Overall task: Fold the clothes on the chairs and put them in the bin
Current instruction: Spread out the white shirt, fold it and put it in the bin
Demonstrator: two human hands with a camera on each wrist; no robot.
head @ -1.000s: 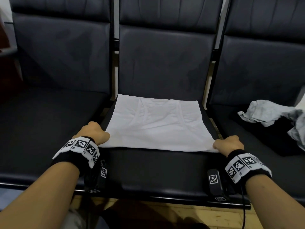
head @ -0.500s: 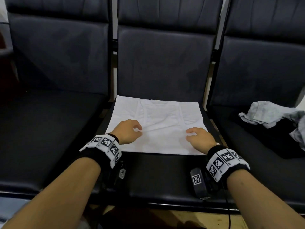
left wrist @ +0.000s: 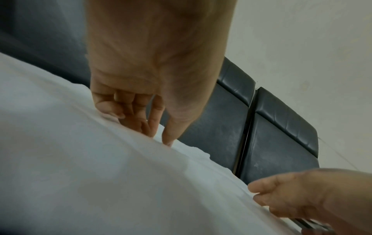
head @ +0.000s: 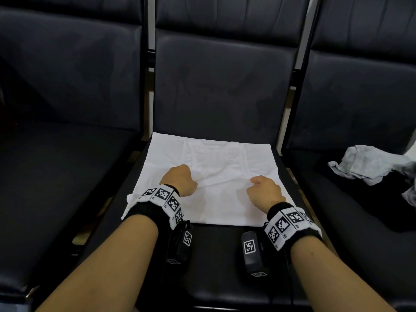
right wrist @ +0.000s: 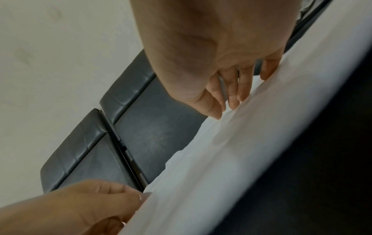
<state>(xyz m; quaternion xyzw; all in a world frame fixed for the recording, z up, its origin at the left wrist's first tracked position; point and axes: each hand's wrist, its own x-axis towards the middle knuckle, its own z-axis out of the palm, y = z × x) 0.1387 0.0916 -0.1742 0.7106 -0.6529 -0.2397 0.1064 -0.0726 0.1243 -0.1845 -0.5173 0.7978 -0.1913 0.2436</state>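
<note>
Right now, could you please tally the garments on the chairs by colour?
White garment, spread flat on the middle seat: 1
Grey garment, crumpled on the right seat: 1
Black garment, lying under the grey one: 1
Total: 3

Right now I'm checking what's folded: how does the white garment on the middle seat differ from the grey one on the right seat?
The white garment lies flat in a neat rectangle; the grey garment sits crumpled in a heap. The white one has the left hand and right hand on it, fingers curled into the cloth; the grey one is untouched. The white one lies wholly in view; the grey one runs off the frame's edge. Both rest on dark padded seats.
</note>
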